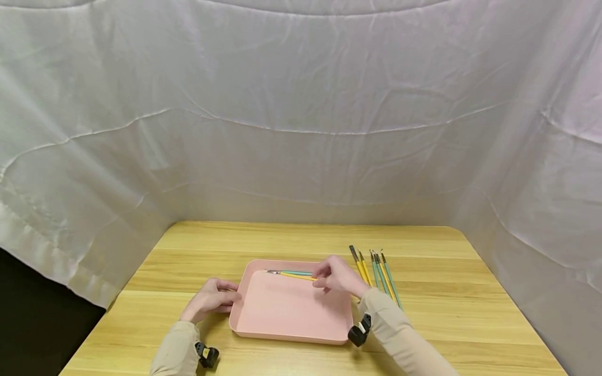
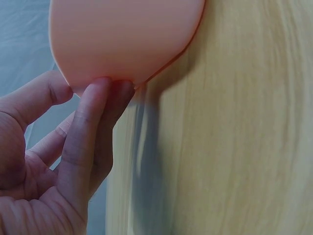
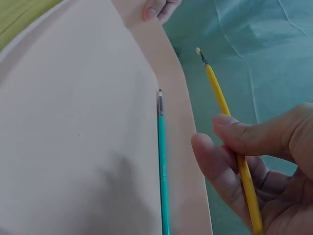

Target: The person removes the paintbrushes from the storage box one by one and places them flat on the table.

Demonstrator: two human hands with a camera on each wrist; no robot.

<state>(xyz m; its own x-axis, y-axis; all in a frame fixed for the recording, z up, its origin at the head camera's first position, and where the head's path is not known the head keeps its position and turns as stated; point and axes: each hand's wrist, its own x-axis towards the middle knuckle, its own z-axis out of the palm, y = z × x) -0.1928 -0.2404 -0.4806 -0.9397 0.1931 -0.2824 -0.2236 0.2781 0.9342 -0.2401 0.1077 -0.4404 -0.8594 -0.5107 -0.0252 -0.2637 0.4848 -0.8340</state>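
A shallow pink tray lies on the table in the head view. At its left end my left hand grips the rim; in the left wrist view the fingertips press against the tray's outer wall. Over the tray's far right part, my right hand pinches a yellow paintbrush between thumb and fingers, its bristle end pointing away from the palm. Inside the tray, along the far wall, rests a teal paintbrush below the held one.
Right of the tray, several yellow and teal paintbrushes lie side by side on the wooden table, partly behind my right wrist. Grey fabric hangs around the table's back and sides.
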